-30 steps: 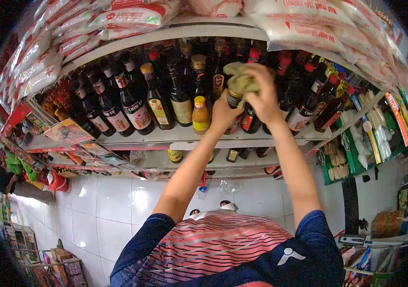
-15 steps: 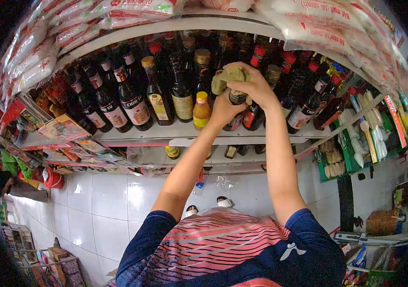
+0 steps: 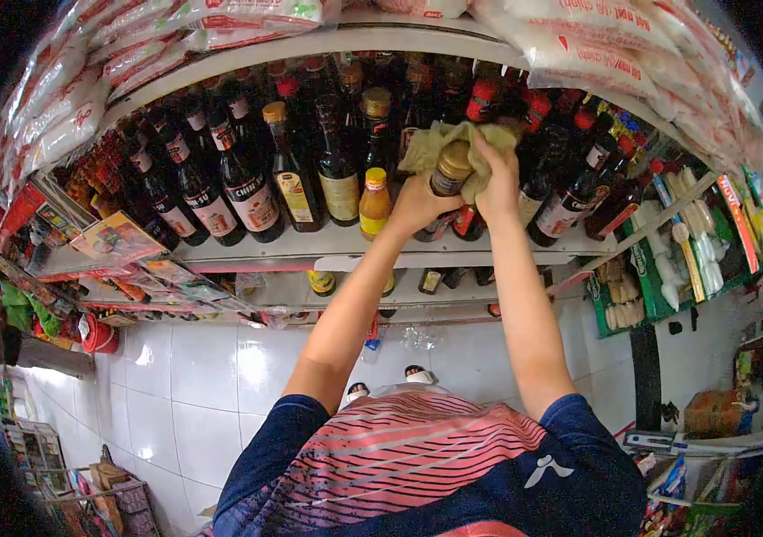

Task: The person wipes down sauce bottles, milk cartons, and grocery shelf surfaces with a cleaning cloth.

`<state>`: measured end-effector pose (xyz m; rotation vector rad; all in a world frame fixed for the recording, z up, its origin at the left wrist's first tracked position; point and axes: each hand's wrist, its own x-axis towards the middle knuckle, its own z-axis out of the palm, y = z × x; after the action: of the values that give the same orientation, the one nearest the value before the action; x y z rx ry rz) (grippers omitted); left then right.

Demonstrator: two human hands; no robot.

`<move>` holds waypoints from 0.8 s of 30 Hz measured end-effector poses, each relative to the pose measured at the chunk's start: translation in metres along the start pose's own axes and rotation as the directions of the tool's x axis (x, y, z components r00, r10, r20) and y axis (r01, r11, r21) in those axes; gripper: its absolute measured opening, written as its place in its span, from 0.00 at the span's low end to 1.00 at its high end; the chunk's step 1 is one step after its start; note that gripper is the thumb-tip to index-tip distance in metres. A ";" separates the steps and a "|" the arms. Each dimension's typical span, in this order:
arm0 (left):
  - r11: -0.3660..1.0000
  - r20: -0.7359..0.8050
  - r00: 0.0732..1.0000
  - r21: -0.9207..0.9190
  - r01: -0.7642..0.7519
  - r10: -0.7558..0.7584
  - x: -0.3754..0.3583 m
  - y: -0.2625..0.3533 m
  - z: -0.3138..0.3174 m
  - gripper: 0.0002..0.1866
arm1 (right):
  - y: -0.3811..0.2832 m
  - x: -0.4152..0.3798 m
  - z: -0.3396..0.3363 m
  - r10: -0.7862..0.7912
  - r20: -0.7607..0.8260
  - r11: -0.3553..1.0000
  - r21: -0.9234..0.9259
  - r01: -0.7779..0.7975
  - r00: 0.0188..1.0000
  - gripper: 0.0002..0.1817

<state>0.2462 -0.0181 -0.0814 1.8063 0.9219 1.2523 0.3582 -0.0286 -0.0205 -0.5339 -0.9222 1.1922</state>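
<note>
My left hand [image 3: 421, 206] is wrapped around a dark bottle with a gold cap [image 3: 455, 161], held in front of the shelf. Close on its right, my right hand [image 3: 498, 183] grips a yellowish-green cloth [image 3: 435, 143], which spreads behind and beside the bottle's cap. Much of the bottle's body is hidden by my fingers. To the left of my left hand stands a small yellow-capped sauce bottle [image 3: 375, 206]. Farther left are a bottle with a yellow label [image 3: 296, 192] and several dark sauce bottles [image 3: 251, 201].
The bottles stand on a white shelf [image 3: 328, 249]. Plastic bags of white seasoning [image 3: 605, 45] lie on the shelf above. Green packs of utensils [image 3: 659, 259] hang at right. A red bucket [image 3: 98, 335] is at left, above the white tiled floor [image 3: 193, 376].
My right hand has moved from over the bottle's top down to its right side, taking the cloth along. The gold cap now shows, and the cloth is spread wider.
</note>
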 end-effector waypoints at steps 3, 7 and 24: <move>0.997 -0.068 0.997 0.075 -0.020 0.025 0.005 -0.014 -0.002 0.24 | 0.001 -0.018 0.000 -0.193 0.194 0.873 -0.414 0.258 0.962 0.17; 0.998 -0.076 0.997 0.052 0.022 -0.018 0.005 -0.009 -0.005 0.25 | -0.016 -0.012 0.021 -0.271 0.449 0.451 -0.722 0.524 0.851 0.25; 0.982 0.064 0.995 -0.165 0.091 -0.082 -0.027 -0.055 -0.006 0.53 | 0.007 0.003 0.005 -0.228 0.323 0.712 -0.588 0.384 0.918 0.15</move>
<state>0.2256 -0.0146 -0.1397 1.6449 0.8289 1.1814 0.3507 -0.0235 -0.0225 -0.7592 -1.5793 0.6053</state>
